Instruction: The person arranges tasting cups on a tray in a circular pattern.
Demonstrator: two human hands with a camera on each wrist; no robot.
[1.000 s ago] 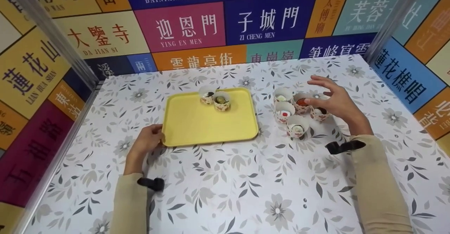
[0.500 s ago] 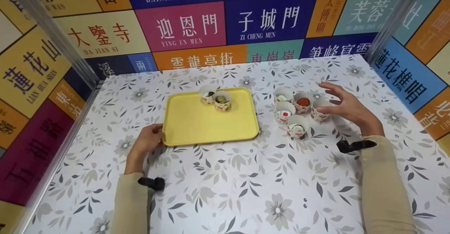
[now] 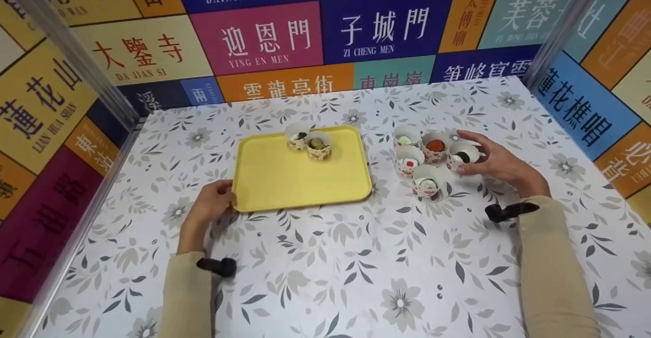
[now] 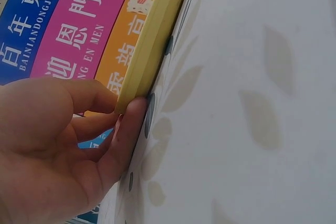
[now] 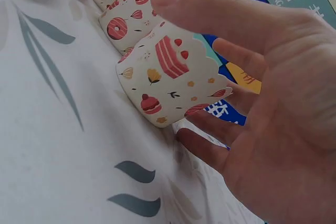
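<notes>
My left hand (image 3: 213, 201) pinches the near left corner of a yellow tray (image 3: 300, 180), thumb and fingers at its rim in the left wrist view. Two patterned paper cups (image 3: 318, 147) stand close together at the tray's far side, with small dark and green contents. On the right, my right hand (image 3: 496, 162) is spread around a paper cup (image 3: 452, 165) with white and dark contents. In the right wrist view, the thumb (image 5: 210, 17) reaches straight along one side of this cake-printed cup (image 5: 168, 77), and the other fingers lie on its far side.
Several more paper cups stand beside that one, including one with orange-red contents (image 3: 435, 147), one with a red piece on white (image 3: 408, 162), and a nearest one with whitish contents (image 3: 426, 184). A wall of coloured lettered panels (image 3: 259, 38) stands behind the flower-patterned tablecloth (image 3: 325, 256).
My right hand first moved right, off the cups, then lowered around the rightmost cup, its thumb and fingers coming closer to it. The left hand stays at the tray corner.
</notes>
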